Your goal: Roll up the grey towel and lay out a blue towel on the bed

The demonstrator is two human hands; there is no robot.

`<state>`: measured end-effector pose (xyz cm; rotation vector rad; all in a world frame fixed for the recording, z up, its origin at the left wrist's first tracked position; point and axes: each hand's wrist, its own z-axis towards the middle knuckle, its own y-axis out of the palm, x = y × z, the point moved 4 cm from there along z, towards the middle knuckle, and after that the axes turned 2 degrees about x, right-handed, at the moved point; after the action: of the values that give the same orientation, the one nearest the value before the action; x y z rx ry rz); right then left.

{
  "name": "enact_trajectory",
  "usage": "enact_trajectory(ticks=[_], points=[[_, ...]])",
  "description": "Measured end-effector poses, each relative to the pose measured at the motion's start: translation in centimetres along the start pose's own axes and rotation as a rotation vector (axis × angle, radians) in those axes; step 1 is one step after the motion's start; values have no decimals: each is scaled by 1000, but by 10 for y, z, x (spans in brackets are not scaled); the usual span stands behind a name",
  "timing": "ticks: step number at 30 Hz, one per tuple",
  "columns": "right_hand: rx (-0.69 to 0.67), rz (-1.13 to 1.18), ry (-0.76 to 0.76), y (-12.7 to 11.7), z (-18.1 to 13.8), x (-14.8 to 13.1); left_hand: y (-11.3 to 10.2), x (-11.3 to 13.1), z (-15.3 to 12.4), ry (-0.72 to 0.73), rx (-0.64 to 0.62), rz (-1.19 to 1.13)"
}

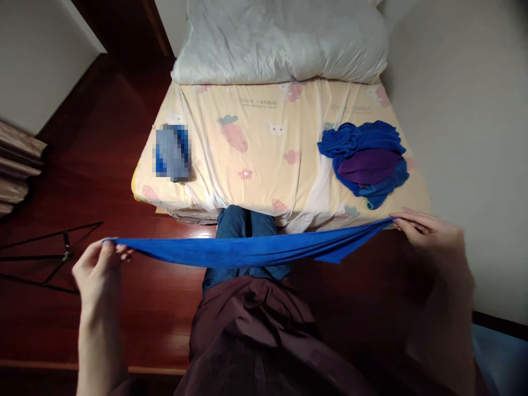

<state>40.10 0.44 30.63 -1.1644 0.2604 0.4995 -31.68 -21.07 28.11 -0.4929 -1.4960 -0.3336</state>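
Observation:
A blue cloth [239, 250] is stretched out between my two hands, in front of my legs and the near edge of the bed. My left hand [99, 264] pinches one end of it, at the left. At the other end my right hand [431, 239] is closed on a corner, where the fabric gathers into folds and a loose flap hangs down. On the bed, beyond my right hand, lies a crumpled pile of blue and purple cloths [367, 162]. A blurred-out grey and blue item [172, 153] rests on the bed's left side.
The bed [264, 143] has a yellow sheet with carrots and rabbits. A rolled white quilt [280, 41] lies across its far end. Black tripod legs [53, 256] stand on the dark red floor [111, 165] at left, near curtains [18, 165]. A wall [466, 110] borders the right.

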Motion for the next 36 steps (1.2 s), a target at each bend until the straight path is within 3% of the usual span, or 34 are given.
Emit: enact_trajectory(ticks=[3,7,10,12,15,18,20,23,29,33,36], points=[[-91,94,122,31,44,6,46,-4,40,-10,-112,-16],[-108,157,197,72,129,1,133,16,102,47,-239,-111],[90,192,196,78,197,-9,194,53,150,114,-289,-203],[292,253,187,71,231,-13,221,81,179,179,-269,-278],[610,381,97,56,255,-13,242,112,210,262,-277,-383],[783,502,-7,59,252,-3,250,116,221,310,-323,-398],[815,565,21,75,242,10,251,100,218,316,-311,-355],[789,634,201,119,223,34,252,58,204,278,-283,-231],[615,635,618,218,164,74,247,-46,162,-46,-309,34],[509,618,699,262,117,87,234,-101,141,-179,-314,128],[449,580,752,280,86,100,223,-132,134,-222,-324,185]])
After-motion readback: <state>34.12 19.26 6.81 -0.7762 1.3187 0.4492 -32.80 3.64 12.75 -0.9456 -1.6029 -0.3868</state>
